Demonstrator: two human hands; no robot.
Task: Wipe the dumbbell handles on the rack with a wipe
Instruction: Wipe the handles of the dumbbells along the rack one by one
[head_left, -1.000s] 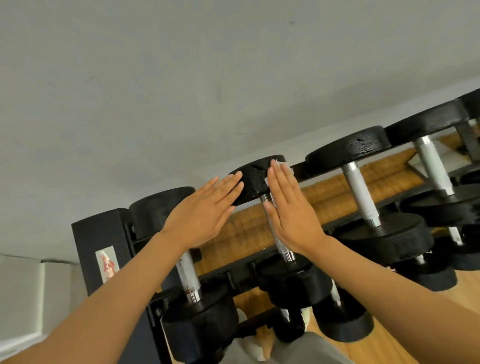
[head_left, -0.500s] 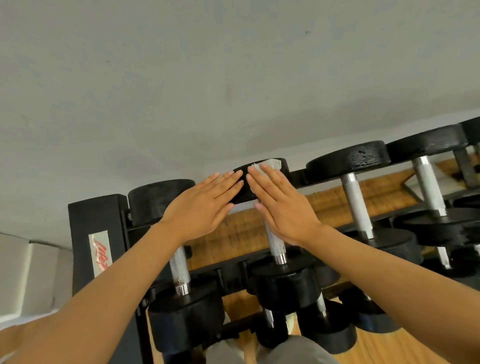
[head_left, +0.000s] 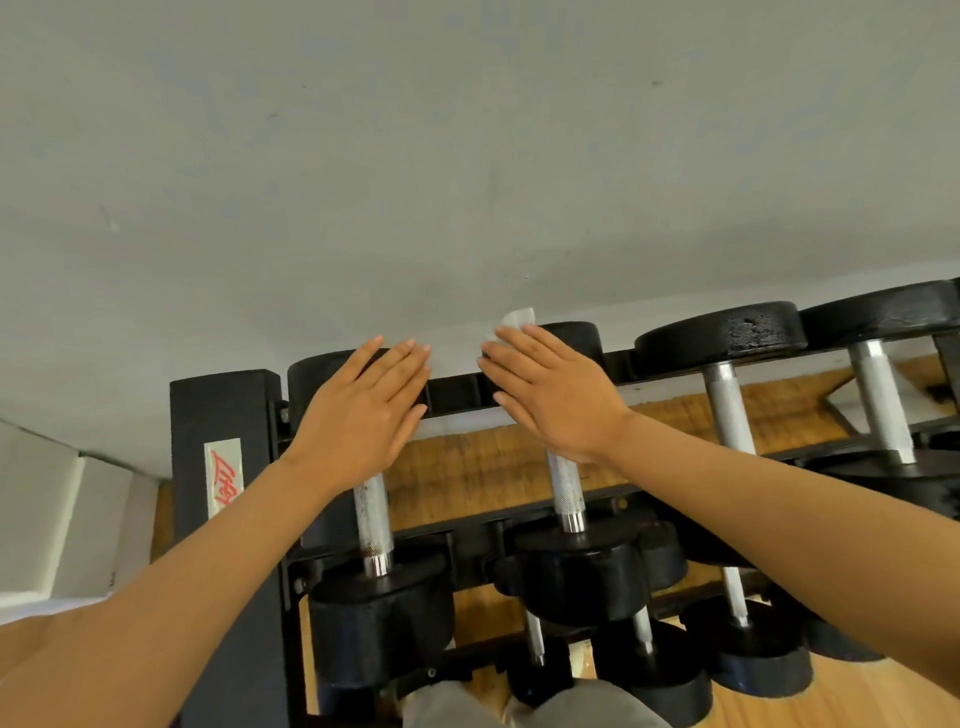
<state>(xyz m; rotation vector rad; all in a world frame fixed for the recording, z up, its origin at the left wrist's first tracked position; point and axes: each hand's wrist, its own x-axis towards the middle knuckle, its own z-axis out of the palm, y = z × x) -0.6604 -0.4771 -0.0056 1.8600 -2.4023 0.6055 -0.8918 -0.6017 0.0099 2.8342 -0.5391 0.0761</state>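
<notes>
A black rack (head_left: 223, 519) holds a row of black dumbbells with knurled steel handles. My left hand (head_left: 363, 415) lies flat, fingers together, over the far head of the leftmost dumbbell, whose handle (head_left: 373, 519) shows below my wrist. My right hand (head_left: 550, 395) lies flat over the far end of the second dumbbell, whose handle (head_left: 566, 488) shows below it. A white wipe (head_left: 517, 318) sticks out from under its fingertips, pressed beneath the palm. Two more handles (head_left: 730, 410) stand to the right.
A grey wall (head_left: 467, 156) rises right behind the rack. A lower tier carries more dumbbells (head_left: 649, 670) above the wooden floor (head_left: 857, 696). A white cabinet (head_left: 52, 519) stands to the left of the rack.
Both hands have drifted apart. The left slid from the second dumbbell's head to the leftmost one. The wipe now shows past the right fingertips.
</notes>
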